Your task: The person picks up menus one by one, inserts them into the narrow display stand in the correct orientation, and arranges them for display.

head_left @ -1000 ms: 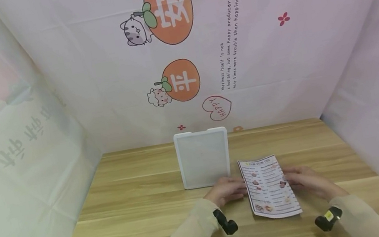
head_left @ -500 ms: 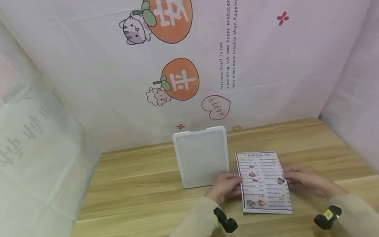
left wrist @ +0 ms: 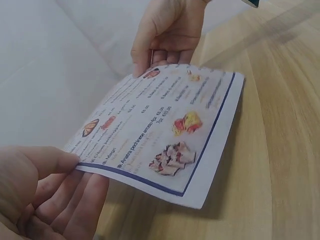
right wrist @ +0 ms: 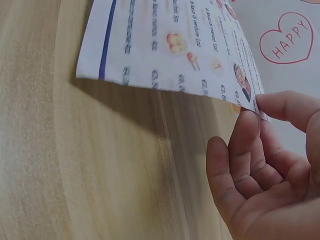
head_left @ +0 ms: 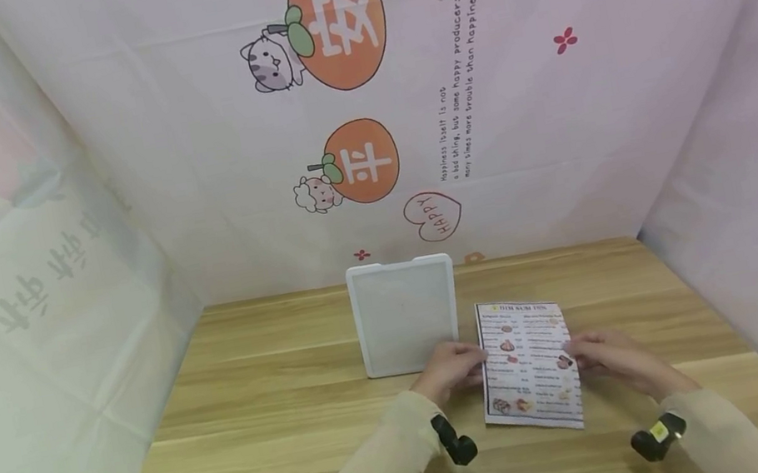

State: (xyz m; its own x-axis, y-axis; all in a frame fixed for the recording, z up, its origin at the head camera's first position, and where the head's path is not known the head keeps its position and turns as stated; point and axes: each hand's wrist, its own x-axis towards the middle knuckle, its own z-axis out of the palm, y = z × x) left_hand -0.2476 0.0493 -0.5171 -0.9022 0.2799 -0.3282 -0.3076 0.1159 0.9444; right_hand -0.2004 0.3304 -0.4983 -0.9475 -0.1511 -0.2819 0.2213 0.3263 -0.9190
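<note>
left hand [head_left: 454, 369]: pinches the left long edge of the menu sheet [head_left: 529, 365], thumb on the printed face, fingers [left wrist: 75, 200] curled underneath. Clamped on paper, clear in the left wrist view.
right hand [head_left: 608, 358]: pinches the right long edge, thumb over, fingers [right wrist: 240, 165] under the sheet. Clamped on paper too.
menu sheet: held between both hands just above the worktop [head_left: 268, 425], printed side up, far end tilted up. Near corner looks off the wood with a shadow under it; cannot tell if any edge touches. Blue border, food photos and price lines; the header is too blurred to read.
white board [head_left: 406, 314]: flat rectangular panel with rounded corners, lying on the worktop just left of and behind the sheet. Left hand sits near its front right corner; contact unclear from the head view.
wrist cameras: black unit on the left sleeve [head_left: 454, 443], black and yellow unit on the right sleeve [head_left: 658, 437].
backdrop [head_left: 356, 105]: pale pink cloth behind and at both sides, orange fruit cartoons, a "HAPPY" heart [head_left: 434, 215].
</note>
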